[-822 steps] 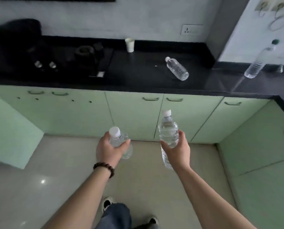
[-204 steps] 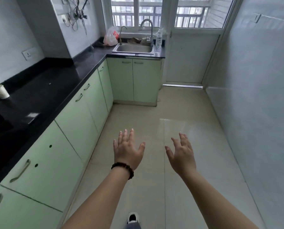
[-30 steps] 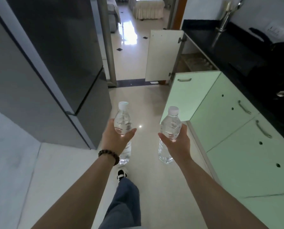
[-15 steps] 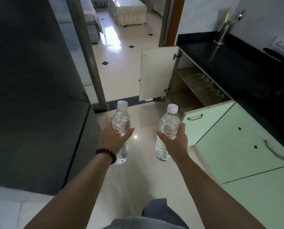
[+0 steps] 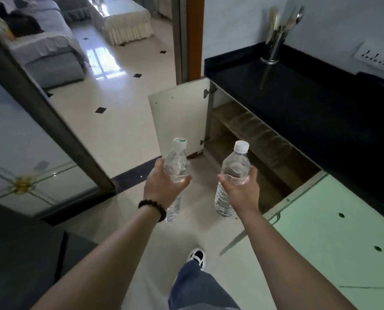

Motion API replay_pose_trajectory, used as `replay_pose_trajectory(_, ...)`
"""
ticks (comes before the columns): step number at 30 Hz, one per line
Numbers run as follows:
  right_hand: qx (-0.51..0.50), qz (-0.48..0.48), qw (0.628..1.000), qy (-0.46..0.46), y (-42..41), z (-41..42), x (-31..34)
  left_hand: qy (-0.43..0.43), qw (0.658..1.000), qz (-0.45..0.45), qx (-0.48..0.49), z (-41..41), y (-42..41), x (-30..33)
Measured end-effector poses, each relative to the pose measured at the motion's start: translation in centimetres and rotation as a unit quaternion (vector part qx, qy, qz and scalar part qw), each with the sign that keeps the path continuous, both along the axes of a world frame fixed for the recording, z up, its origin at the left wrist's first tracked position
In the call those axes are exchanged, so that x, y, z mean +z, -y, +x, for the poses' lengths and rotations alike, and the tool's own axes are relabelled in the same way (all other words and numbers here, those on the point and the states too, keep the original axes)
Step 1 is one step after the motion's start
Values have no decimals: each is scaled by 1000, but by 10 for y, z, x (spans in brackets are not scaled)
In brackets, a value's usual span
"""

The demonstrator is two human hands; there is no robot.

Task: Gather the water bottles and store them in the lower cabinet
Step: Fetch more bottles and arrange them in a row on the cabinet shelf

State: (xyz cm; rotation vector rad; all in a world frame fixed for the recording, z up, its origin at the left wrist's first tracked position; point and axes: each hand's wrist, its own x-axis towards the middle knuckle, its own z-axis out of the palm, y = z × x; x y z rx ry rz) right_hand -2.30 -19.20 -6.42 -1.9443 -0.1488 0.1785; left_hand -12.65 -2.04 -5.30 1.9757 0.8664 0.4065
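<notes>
Head: black countertop [image 5: 298, 101]; tiled floor [image 5: 119, 130]

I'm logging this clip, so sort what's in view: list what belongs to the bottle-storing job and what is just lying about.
Job:
left hand, gripping green-capped bottle
right hand, gripping white-capped bottle
open lower cabinet, door swung out

Lying about:
utensil holder on countertop
wall socket
sofa

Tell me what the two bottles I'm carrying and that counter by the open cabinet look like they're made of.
Both bottles, left and right, look like thin clear plastic: see-through ribbed walls, white screw caps. The counter looks like polished black stone, perhaps granite; it mirrors the metal utensil holder.
</notes>
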Motion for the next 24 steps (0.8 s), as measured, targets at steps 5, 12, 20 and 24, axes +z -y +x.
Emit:
replay_pose_trajectory(5, -62, -28, 998, -10, -29, 97, -5, -16, 997, -25, -67, 125, -34, 4)
replay_pose_trajectory(12, -160, -67, 984, -48, -31, 169, -18, -81, 984, -33, -155, 235, -47, -3)
replay_pose_trajectory(20, -289, -75, 950, -86, -46, 213, -28, -130, 948, -61, -284, 327, -70, -17)
replay_pose_trajectory(24, -367, -59, 923, -99, -71, 223, -36, -153, 921, -43, -356, 364, -94, -27)
